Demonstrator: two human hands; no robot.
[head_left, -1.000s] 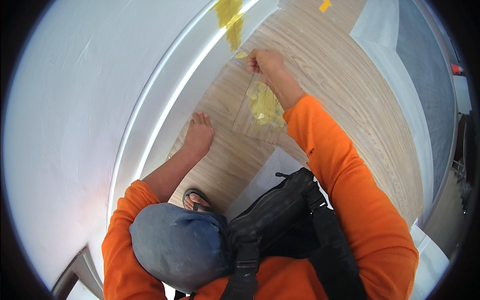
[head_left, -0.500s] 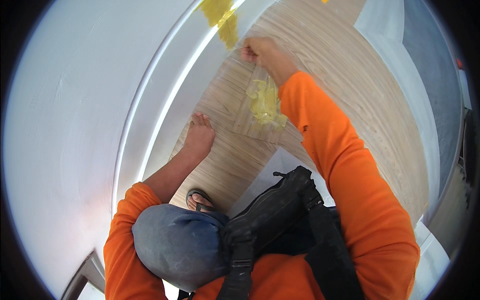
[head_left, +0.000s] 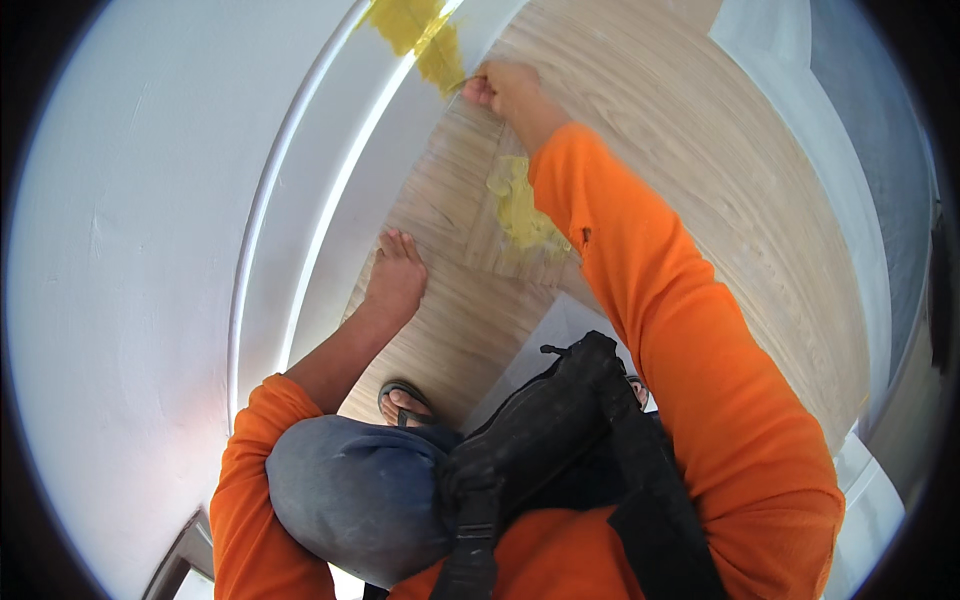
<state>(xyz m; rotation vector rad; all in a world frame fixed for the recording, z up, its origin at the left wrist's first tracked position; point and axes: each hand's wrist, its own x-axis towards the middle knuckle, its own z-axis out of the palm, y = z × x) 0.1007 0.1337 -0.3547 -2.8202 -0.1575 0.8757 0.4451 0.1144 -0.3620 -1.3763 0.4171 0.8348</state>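
My right hand [head_left: 505,90] is closed, low against the white baseboard trim [head_left: 350,205]. Its fingers are right beside the lower end of a yellow smeared patch [head_left: 438,60] that runs across the trim. Whatever those fingers grip is hidden. Below that wrist, a flattened heap of yellow paste [head_left: 522,212] lies on the wood-look floor, partly covered by my orange sleeve. My left hand [head_left: 398,275] is nearer to me, beside the foot of the trim, with its fingers curled together. Anything inside them cannot be made out.
A white wall [head_left: 130,260] rises on the left. Wood-grain flooring [head_left: 690,190] stretches right to a pale curved border [head_left: 835,180]. A black strapped bag [head_left: 535,420] hangs over my lap. My sandalled foot [head_left: 405,402] is below the left hand, by a pale sheet [head_left: 540,345].
My right hand has shifted slightly left and up, closer to the yellow patch's lower end. The left hand stays nearly still. The whole view has shifted a little, and my other foot now shows.
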